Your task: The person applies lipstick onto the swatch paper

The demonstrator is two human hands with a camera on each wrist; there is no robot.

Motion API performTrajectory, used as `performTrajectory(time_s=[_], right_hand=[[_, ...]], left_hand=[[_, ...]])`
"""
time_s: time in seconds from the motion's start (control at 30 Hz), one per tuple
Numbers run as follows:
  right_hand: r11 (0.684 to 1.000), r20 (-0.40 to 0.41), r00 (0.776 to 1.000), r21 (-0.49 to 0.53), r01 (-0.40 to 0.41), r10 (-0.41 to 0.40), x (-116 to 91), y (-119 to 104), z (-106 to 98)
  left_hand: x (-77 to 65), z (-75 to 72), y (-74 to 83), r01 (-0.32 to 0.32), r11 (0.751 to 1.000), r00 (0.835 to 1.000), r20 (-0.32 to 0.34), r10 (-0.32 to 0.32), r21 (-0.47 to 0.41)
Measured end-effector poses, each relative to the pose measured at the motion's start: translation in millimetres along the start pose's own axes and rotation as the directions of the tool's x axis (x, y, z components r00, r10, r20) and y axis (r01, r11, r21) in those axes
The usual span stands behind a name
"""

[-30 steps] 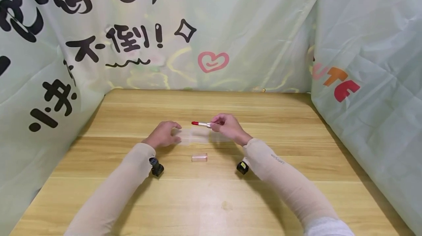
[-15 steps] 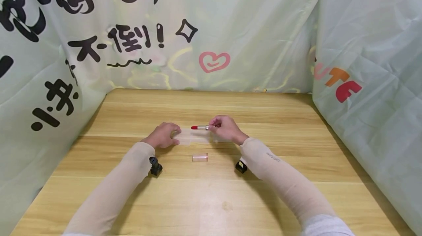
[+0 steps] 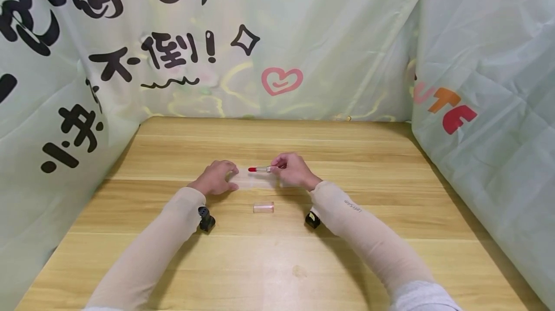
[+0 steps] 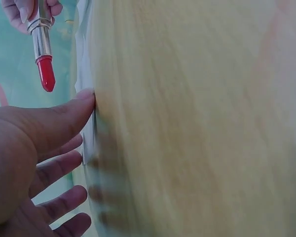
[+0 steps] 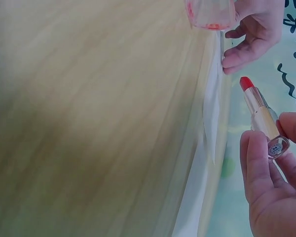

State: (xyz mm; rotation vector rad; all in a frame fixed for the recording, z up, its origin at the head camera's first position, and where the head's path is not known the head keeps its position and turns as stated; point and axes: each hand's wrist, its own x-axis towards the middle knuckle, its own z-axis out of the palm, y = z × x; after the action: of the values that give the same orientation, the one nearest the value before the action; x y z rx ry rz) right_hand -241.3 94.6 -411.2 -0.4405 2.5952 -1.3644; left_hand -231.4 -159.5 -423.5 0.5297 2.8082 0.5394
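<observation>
My right hand (image 3: 295,171) pinches a lipstick (image 3: 260,169) between thumb and fingers. Its bare red tip points left, and the silver tube lies nearly level over a thin whitish sheet (image 3: 260,182). In the right wrist view the lipstick (image 5: 260,111) shows the round label on its base. My left hand (image 3: 214,177) rests at the sheet's left end, thumb and fingers spread, fingertips down at the sheet. The left wrist view has that thumb (image 4: 64,121) at the sheet's edge, below the red tip. A clear pinkish cap (image 3: 263,208) lies on its side nearer me.
The wooden table (image 3: 277,263) extends around both forearms. Printed fabric (image 3: 338,46) hangs behind it and along both sides. Each wrist carries a small black camera, the left camera (image 3: 206,219) and the right camera (image 3: 312,220).
My right hand has come slightly lower and to the left with the lipstick, bringing the red tip closer over the sheet. The left hand and the cap have stayed nearly in place.
</observation>
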Motion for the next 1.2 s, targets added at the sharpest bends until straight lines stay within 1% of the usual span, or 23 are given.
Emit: performTrajectory(time_s=[0.1,0.23,0.37,0.47,0.57,0.87,1.2], right_hand=[[1.000,-0.008,1.000,0.001,0.010,-0.010,1,-2,1],[1.000,0.005,1.000,-0.023,0.010,-0.010,1,-2,5],[0.998,0.012,1.000,-0.057,0.017,-0.017,2,-3,8],[0.998,0.010,1.000,-0.063,0.015,-0.014,3,-5,7],[0.998,0.024,1.000,-0.064,0.004,-0.003,4,-6,7],[0.998,0.031,1.000,-0.060,0.007,-0.005,9,-5,15],[0.994,0.045,0.999,-0.111,0.019,-0.014,14,-12,15]], left_hand=[[0.5,-1.7,1.5,0.008,1.000,1.000,-0.006,-0.008,-0.012],[-1.9,-1.5,2.1,0.022,0.999,1.000,0.001,-0.022,-0.024],[-2.4,-1.8,1.0,0.019,1.000,1.000,0.004,-0.019,0.000],[-1.7,-4.2,0.8,0.023,1.000,1.000,0.003,-0.023,0.000],[-2.3,-5.7,0.0,0.034,0.999,0.999,0.011,-0.034,-0.010],[-2.7,-6.0,-3.6,0.037,0.999,0.999,0.018,-0.037,0.002],[-4.0,-5.6,-3.1,0.041,0.999,0.999,0.024,-0.041,-0.011]])
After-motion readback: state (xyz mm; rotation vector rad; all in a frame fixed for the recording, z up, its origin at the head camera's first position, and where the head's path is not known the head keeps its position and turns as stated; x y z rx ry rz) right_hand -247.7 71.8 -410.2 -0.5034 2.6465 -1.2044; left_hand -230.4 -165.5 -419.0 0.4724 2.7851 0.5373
